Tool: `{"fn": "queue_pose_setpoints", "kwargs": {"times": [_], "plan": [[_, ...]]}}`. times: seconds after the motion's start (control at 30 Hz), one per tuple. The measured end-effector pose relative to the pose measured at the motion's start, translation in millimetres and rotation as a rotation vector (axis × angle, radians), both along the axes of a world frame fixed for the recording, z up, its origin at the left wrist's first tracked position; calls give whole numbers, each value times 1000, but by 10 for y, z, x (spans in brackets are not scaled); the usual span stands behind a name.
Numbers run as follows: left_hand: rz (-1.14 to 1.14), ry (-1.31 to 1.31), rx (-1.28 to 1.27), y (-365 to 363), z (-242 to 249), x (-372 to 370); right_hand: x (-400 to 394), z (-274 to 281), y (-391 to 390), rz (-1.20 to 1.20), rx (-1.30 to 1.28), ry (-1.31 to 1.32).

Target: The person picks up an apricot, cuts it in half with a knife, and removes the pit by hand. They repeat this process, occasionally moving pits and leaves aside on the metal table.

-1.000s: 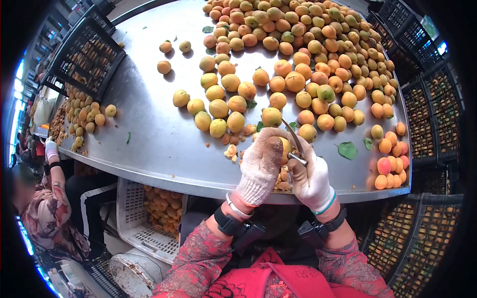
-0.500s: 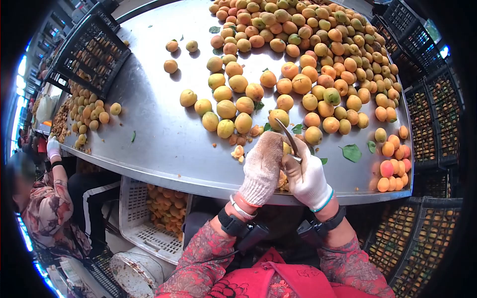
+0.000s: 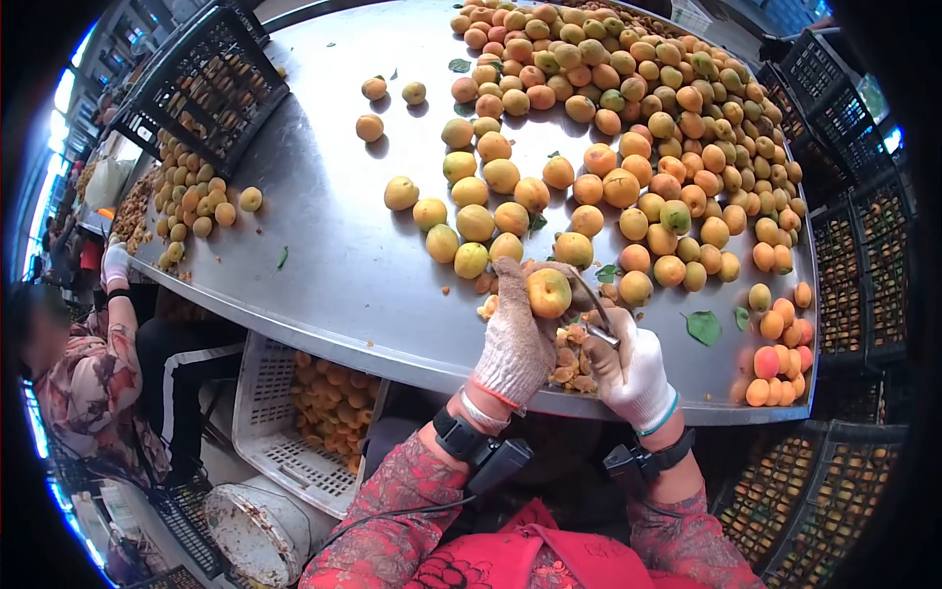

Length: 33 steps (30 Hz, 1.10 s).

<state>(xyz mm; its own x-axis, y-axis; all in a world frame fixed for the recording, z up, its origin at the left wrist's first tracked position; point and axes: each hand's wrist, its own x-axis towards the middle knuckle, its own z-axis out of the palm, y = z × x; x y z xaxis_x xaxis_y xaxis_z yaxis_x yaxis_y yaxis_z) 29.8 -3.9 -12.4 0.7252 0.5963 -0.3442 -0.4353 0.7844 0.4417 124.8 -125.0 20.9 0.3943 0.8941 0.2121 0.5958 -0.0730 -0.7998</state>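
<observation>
My left hand (image 3: pixel 517 339), in a stained knit glove, grips a whole yellow apricot (image 3: pixel 549 293) just above the table's front edge. In my right hand (image 3: pixel 633 368), gloved in white, is a small curved knife (image 3: pixel 592 297); its thin blade arcs up close beside the fruit. Beneath and between the two hands lies a heap of apricot scraps (image 3: pixel 569 360). Just beyond my fingers sit loose apricots (image 3: pixel 471 259) on the metal table (image 3: pixel 334 245). My right palm and part of the knife handle are hidden.
A large pile of apricots (image 3: pixel 687 128) covers the right and back. A black crate (image 3: pixel 201 83) stands tilted at left. Below the edge is a white crate (image 3: pixel 285 442) of apricot pieces beside a white bucket (image 3: pixel 260 530). Another person (image 3: pixel 93 393) sits at left; stacked crates (image 3: pixel 834 491) stand right.
My left hand now holds an apricot up in plain view, where before its fingers were curled at the blade. The right hand with the knife has moved slightly right and down. The view has shifted.
</observation>
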Motion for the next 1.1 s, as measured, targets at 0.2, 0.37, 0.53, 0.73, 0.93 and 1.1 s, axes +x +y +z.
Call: {"fn": "queue_pose_setpoints", "kwargs": {"times": [0.2,0.37,0.53,0.73,0.93,1.1], "plan": [[11,-87,96,22,24,-19,-60,-79,82,26,71,-201],[14,-84,120,26,73,-47,-58,-66,81,23,10,-225],[17,-76,191,42,70,-34,-57,-88,89,27,38,-207],[32,-33,179,49,76,-27,-77,-10,93,26,10,-226],[-55,-146,-72,-30,349,-24,-77,-73,134,12,-30,-286],[-183,-265,-59,1,306,-110,-67,12,145,20,25,-290]]}}
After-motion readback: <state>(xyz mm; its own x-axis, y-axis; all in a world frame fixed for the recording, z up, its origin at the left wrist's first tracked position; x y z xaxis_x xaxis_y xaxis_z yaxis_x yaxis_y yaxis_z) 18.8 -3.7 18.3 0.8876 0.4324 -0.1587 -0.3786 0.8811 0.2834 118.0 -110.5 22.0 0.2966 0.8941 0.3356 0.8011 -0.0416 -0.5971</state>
